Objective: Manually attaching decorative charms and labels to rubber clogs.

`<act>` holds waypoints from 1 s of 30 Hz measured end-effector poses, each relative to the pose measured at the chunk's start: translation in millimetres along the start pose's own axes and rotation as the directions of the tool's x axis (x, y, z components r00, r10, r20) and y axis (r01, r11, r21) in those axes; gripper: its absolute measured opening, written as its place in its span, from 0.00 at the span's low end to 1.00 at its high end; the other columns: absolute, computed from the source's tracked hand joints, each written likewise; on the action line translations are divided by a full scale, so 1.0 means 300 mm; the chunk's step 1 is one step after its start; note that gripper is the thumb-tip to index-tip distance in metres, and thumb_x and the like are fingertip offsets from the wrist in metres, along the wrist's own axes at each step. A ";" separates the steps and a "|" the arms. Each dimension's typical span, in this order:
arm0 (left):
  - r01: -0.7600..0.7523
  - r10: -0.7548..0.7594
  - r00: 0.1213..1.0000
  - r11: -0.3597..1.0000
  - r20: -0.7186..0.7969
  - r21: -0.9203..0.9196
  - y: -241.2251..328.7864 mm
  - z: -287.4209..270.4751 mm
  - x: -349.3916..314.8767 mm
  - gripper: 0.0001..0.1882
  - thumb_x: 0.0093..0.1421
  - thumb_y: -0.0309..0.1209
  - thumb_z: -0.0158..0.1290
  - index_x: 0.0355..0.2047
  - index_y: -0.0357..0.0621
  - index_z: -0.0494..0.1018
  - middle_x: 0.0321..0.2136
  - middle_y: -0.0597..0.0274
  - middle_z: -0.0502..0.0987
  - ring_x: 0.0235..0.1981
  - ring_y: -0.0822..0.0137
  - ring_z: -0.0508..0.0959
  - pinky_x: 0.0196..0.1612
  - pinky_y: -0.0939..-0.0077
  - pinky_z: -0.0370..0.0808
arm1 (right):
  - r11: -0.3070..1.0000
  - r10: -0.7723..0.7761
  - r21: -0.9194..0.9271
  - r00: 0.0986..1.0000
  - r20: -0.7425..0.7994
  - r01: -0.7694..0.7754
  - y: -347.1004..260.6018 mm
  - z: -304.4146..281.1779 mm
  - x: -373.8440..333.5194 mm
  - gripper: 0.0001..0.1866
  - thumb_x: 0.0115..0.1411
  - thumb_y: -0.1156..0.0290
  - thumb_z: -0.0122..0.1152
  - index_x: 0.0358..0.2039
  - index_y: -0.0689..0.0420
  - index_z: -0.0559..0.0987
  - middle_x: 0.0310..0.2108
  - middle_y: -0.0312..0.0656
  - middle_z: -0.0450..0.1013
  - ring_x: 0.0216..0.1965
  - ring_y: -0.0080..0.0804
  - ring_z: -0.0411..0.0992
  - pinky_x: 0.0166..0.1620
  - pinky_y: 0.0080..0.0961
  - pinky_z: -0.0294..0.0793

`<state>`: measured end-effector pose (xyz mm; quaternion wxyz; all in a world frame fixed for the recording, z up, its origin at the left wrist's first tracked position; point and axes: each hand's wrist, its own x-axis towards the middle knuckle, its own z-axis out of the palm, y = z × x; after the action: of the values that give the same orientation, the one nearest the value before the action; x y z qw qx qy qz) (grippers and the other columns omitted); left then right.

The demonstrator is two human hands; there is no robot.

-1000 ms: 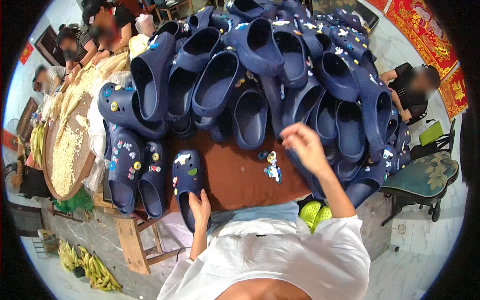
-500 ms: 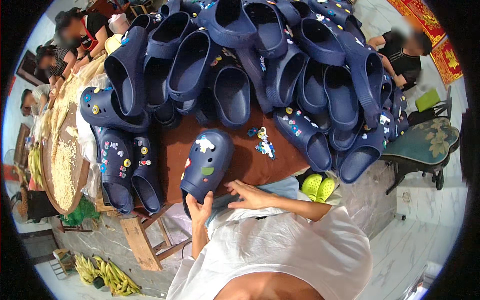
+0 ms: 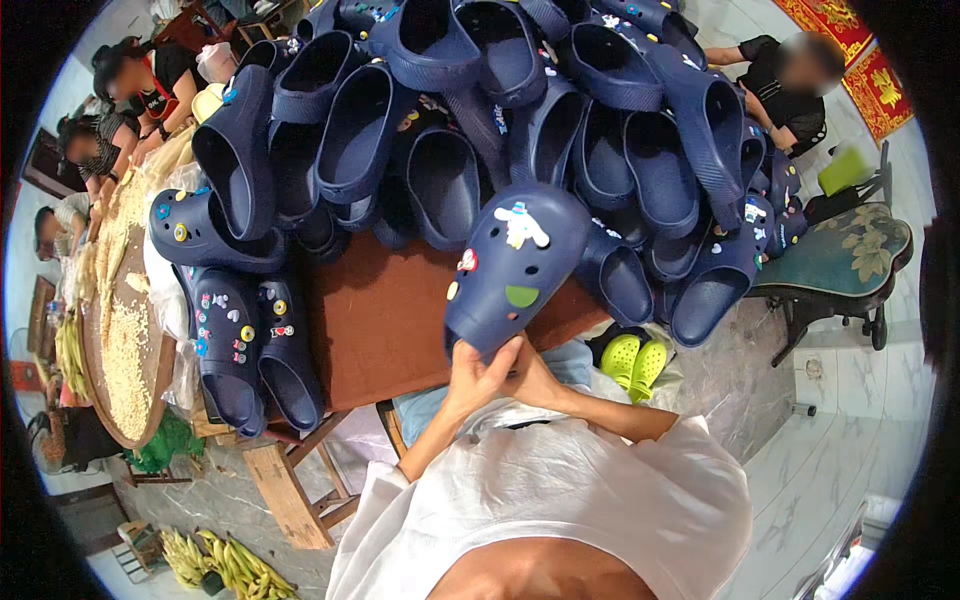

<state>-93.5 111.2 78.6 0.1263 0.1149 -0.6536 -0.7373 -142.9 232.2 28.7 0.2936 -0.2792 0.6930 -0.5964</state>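
A navy blue clog [image 3: 520, 262] is raised above the brown tabletop, its toe pointing away and to the right. White, red, yellow and green charms sit in some of its holes. My left hand [image 3: 478, 378] grips the near end by the opening, thumb on top. Right beside it, my right hand [image 3: 532, 380] is closed at the same end, its fingertips partly hidden by the clog and the left hand. The inside of the clog is out of sight.
Navy clogs [image 3: 445, 180] are heaped along the far side of the brown table [image 3: 370, 320]; decorated ones [image 3: 222, 330] stand at left. Lime clogs [image 3: 635, 365] lie at lower right. A wooden stool [image 3: 290, 495], a round tray of pale pieces [image 3: 130, 350] and several people surround the table.
The clog has moved up and to the right, now covering the loose charms on the table. My right hand has come in from beside it to meet the left at its near end.
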 end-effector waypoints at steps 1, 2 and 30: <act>-0.045 0.045 0.999 0.999 0.023 -0.001 0.008 0.023 0.024 0.18 0.59 0.20 0.56 0.51 0.34 0.71 0.43 0.59 0.78 0.43 0.72 0.77 0.47 0.75 0.74 | 0.997 -0.063 0.032 0.992 -0.105 0.067 0.000 -0.007 0.006 0.42 0.51 0.70 0.70 0.60 0.59 0.53 0.52 0.50 0.65 0.54 0.39 0.69 0.45 0.31 0.76; -0.091 0.091 0.995 0.996 0.047 -0.002 0.019 0.045 0.044 0.18 0.59 0.21 0.57 0.50 0.34 0.71 0.43 0.60 0.78 0.43 0.73 0.77 0.47 0.75 0.74 | 0.997 -0.070 0.028 0.991 -0.110 0.073 -0.003 -0.024 0.003 0.42 0.51 0.70 0.70 0.60 0.59 0.53 0.52 0.50 0.65 0.54 0.39 0.69 0.45 0.31 0.76; -0.403 0.395 0.915 0.903 0.078 0.149 0.188 0.185 0.140 0.26 0.57 0.21 0.55 0.57 0.29 0.64 0.49 0.43 0.71 0.49 0.54 0.76 0.51 0.65 0.74 | 0.878 -0.428 -0.380 0.834 -0.348 0.292 -0.071 -0.225 0.031 0.27 0.60 0.70 0.53 0.57 0.66 0.59 0.44 0.54 0.71 0.44 0.45 0.72 0.48 0.36 0.71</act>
<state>-149.7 142.5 140.9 0.2498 -0.0282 -0.7238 -0.6426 -198.3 267.2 57.1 -0.0298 -0.3131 0.7588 -0.5703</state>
